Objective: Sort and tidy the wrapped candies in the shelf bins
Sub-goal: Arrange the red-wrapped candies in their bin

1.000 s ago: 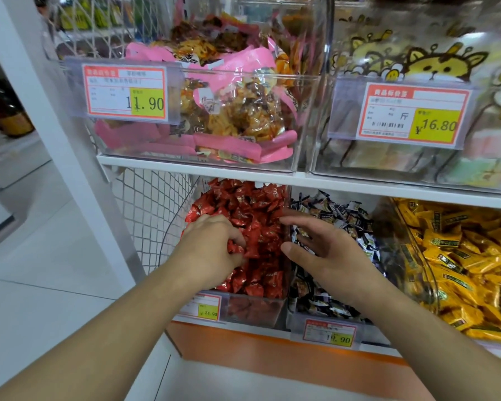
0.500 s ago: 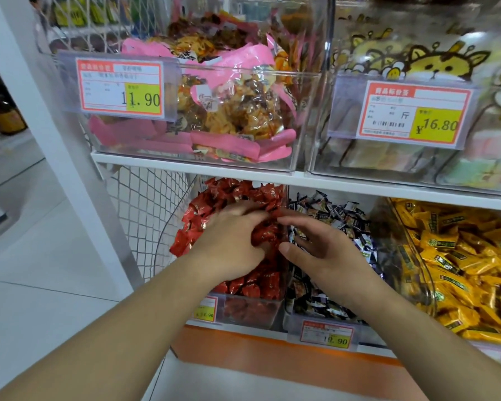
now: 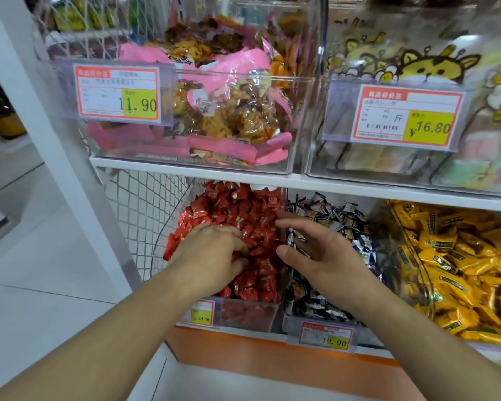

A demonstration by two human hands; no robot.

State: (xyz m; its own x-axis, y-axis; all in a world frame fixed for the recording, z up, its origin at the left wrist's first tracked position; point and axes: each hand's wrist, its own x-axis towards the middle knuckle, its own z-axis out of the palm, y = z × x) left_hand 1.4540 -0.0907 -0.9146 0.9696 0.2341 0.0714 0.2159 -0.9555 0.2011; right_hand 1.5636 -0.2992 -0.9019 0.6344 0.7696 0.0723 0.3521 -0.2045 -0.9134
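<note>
On the lower shelf a clear bin (image 3: 248, 314) holds a heap of red wrapped candies (image 3: 235, 204). My left hand (image 3: 211, 253) lies on that heap with its fingers and thumb curled into the red candies, gripping some. My right hand (image 3: 321, 253) hovers with spread fingers over the neighbouring bin of dark blue and white wrapped candies (image 3: 333, 218). Its index finger and thumb reach across the dividing wall to the edge of the red heap. The right hand holds nothing.
A bin of yellow wrapped candies (image 3: 460, 256) stands to the right. The white shelf board (image 3: 330, 185) hangs low above the bins, carrying bins of pink snack packs (image 3: 229, 111) and pastel sweets (image 3: 417, 157). A wire mesh panel (image 3: 145, 215) closes the left side.
My left hand has slid back left and down across the red heap, curling into the candies. My right hand has stayed near the divider with its fingers spread a little wider.
</note>
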